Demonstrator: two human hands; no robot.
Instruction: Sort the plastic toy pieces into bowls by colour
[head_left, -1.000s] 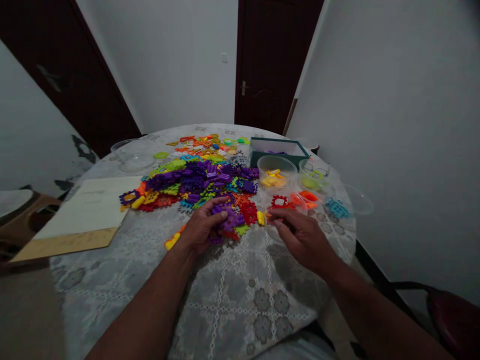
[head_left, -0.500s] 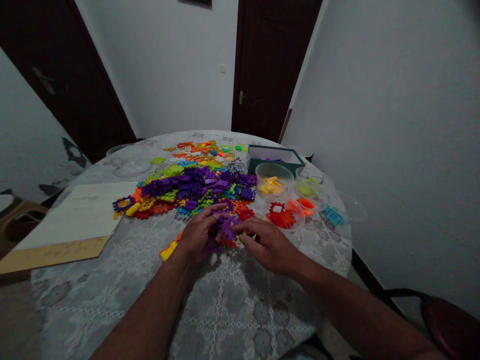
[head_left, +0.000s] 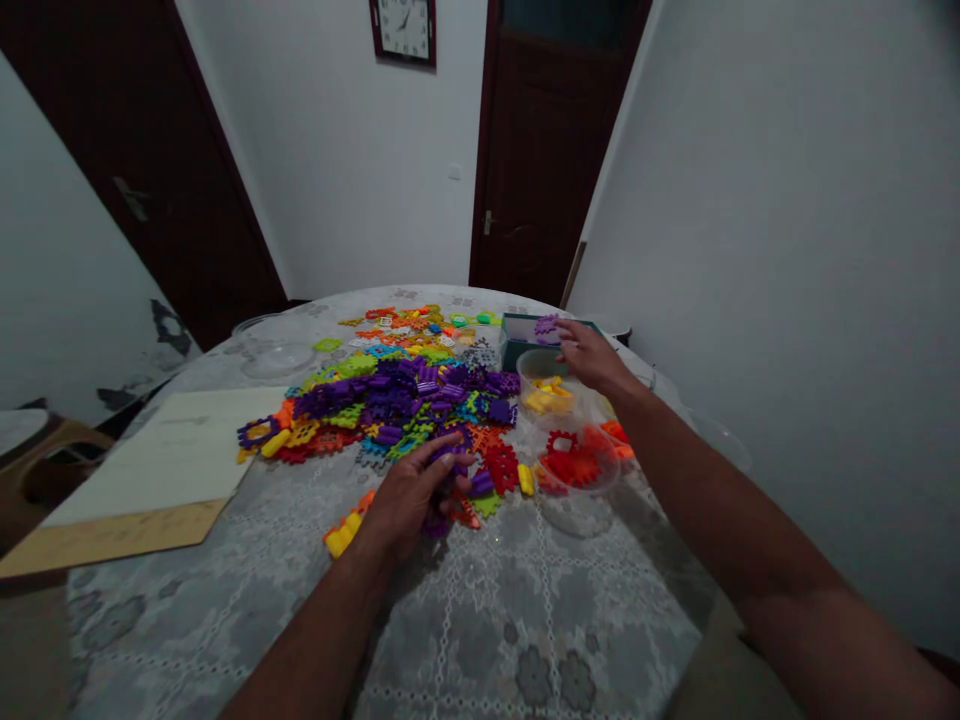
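My left hand (head_left: 405,495) is curled at the near edge of the heap, its fingers closed round purple toothed plastic building pieces (head_left: 452,459), partly hidden by them. My right hand (head_left: 591,354) reaches far out over a dark green box (head_left: 519,353). At its fingertips is a lighter purple toothed building piece (head_left: 546,328), above the box opening. Under and beyond my left hand spreads a heap of dark purple pieces (head_left: 390,390), mixed with green, red and orange ones. A single yellow piece (head_left: 526,480) lies right of the heap.
Clear round tubs hold yellow pieces (head_left: 549,396) and red pieces (head_left: 574,462), near my right forearm. Paper sheets (head_left: 161,440) lie at the left, with clear lids (head_left: 279,361) behind. Yellow and orange pieces (head_left: 345,533) lie beside my left wrist. A patterned cloth (head_left: 450,620) covers the table.
My right hand has moved from beside my left hand forward and right to the green box, carrying a purple building piece. My left hand stays near the heap. The view has tilted up.
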